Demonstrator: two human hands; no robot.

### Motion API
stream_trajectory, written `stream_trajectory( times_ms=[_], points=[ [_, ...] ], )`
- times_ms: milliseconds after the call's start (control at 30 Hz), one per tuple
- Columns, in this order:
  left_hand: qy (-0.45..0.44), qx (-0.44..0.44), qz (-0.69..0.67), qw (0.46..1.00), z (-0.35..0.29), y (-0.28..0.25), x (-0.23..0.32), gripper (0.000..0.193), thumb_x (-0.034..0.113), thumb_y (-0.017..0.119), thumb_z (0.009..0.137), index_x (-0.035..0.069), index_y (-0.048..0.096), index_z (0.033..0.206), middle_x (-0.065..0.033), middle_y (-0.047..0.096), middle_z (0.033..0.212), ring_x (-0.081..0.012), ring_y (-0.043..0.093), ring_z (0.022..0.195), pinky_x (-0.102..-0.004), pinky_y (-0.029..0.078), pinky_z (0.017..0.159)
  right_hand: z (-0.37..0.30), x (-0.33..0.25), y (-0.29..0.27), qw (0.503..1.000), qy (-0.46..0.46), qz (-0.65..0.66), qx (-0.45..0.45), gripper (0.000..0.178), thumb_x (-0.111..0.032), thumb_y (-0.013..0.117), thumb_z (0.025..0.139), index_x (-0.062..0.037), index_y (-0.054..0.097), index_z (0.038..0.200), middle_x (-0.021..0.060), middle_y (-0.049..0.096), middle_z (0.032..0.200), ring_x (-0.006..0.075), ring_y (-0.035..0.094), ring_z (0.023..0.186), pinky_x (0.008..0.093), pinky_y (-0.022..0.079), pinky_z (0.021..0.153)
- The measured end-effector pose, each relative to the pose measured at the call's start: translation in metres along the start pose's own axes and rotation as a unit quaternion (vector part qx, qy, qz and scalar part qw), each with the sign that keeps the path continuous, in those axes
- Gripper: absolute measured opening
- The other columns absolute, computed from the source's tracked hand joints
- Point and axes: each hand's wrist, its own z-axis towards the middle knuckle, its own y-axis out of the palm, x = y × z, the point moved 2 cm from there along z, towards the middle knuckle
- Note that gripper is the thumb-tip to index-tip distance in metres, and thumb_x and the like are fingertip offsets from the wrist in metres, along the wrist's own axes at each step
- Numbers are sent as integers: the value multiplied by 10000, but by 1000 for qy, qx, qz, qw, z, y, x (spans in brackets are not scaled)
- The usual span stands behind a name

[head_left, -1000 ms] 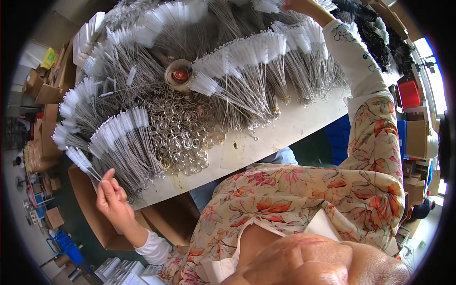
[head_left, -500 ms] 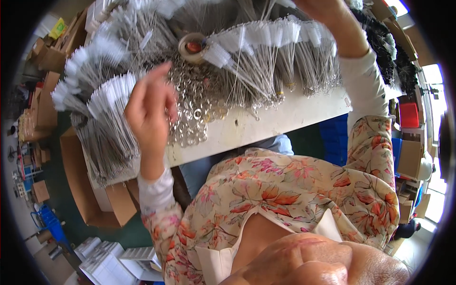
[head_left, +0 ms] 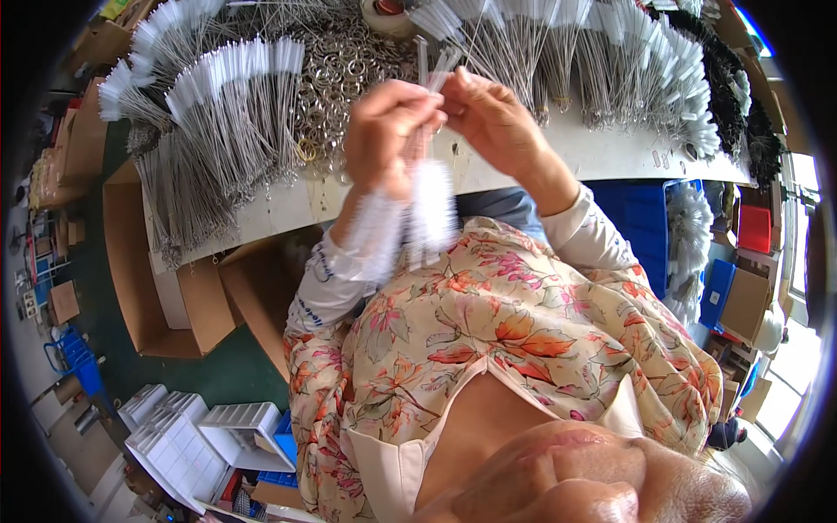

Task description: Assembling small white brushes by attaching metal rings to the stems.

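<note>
Above the table's front edge my two hands meet. My left hand [head_left: 384, 131] is closed around a few thin wire brushes [head_left: 432, 205], whose white bristle ends hang down toward me and are blurred. My right hand [head_left: 499, 122] is closed in a pinch at the upper wire ends, its fingertips touching those of my left hand. What exactly sits between the right fingertips is too small to make out. Just beyond the left hand lies a heap of metal split rings [head_left: 336, 83] on the white table [head_left: 366, 196].
Bundles of white-bristled wire brushes [head_left: 231, 113] stand left of the rings, and more brushes [head_left: 610, 70] fill the right side. Black brushes [head_left: 711, 70] lie at the far right. A round tub [head_left: 388, 19] stands behind the rings. Below are open cardboard boxes [head_left: 157, 270] and a blue bin [head_left: 623, 218].
My right hand has come in from the far right, and my left hand has left the rings. They now meet in the middle with wire brushes. The view has shifted.
</note>
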Motion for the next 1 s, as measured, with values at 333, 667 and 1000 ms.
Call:
stream_trajectory(
  times_ms=[333, 667, 1000],
  points=[
    [149, -54, 397, 904, -78, -27, -46, 291, 71, 687, 779, 55, 619, 1062, -64, 588, 835, -181, 546, 710, -290, 454, 635, -28, -61, 4, 827, 82, -545, -114, 130, -175, 550, 876, -75, 633, 885, -15, 590, 732, 90, 492, 597, 266, 441, 653],
    [52, -98, 329, 938, -94, -30, -51, 259, 69, 665, 800, 20, 588, 1043, -72, 623, 787, -182, 618, 676, -276, 486, 571, -52, 26, -10, 745, 137, -624, -194, 130, -165, 580, 837, -40, 615, 836, 14, 597, 693, 120, 529, 595, 281, 421, 574],
    [219, -253, 643, 688, 10, -67, -35, 187, 120, 732, 646, 77, 651, 809, -35, 584, 809, -218, 540, 782, -328, 459, 724, -49, -15, -36, 527, 42, -839, -125, 76, -137, 592, 804, -85, 641, 828, 76, 637, 760, 297, 626, 716, 404, 471, 587]
  ],
)
